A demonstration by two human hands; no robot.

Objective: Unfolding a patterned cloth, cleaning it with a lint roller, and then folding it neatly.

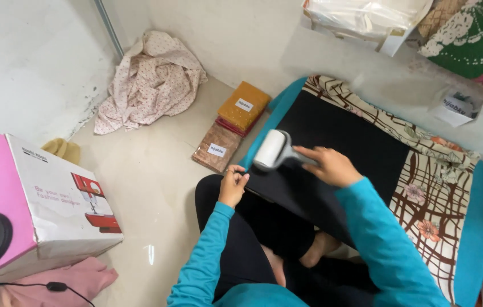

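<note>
The lint roller (270, 150) lies tilted over the near left edge of the black cloth (338, 153), its white roll toward the left and its grey handle running right. The right hand (332, 166) is closed around that handle, fingers wrapped on top. The roll appears to touch the cloth, though the contact line itself cannot be made out.

The left hand (233, 185) sits just beside the roll, near and to the left, fingers curled tight on the corner of the black cloth at its edge. Both arms wear teal sleeves.

The black cloth is spread flat over a patterned mat (435, 187) with brown lines, flowers and a teal border, which extends to the right and far side. The person sits cross-legged at the near edge in black trousers, one bare foot showing.

On the floor (150, 170) left of the mat, two flat packets are stacked end to end: an orange packet (244, 104) farther off and a brown packet (216, 148) nearer, each bearing a white label. A crumpled floral cloth (150, 79) lies in the far left corner against the wall. At near left stands a pink and white box (36, 204) showing a sewing machine picture, with pink fabric (76, 281) under it.
</note>
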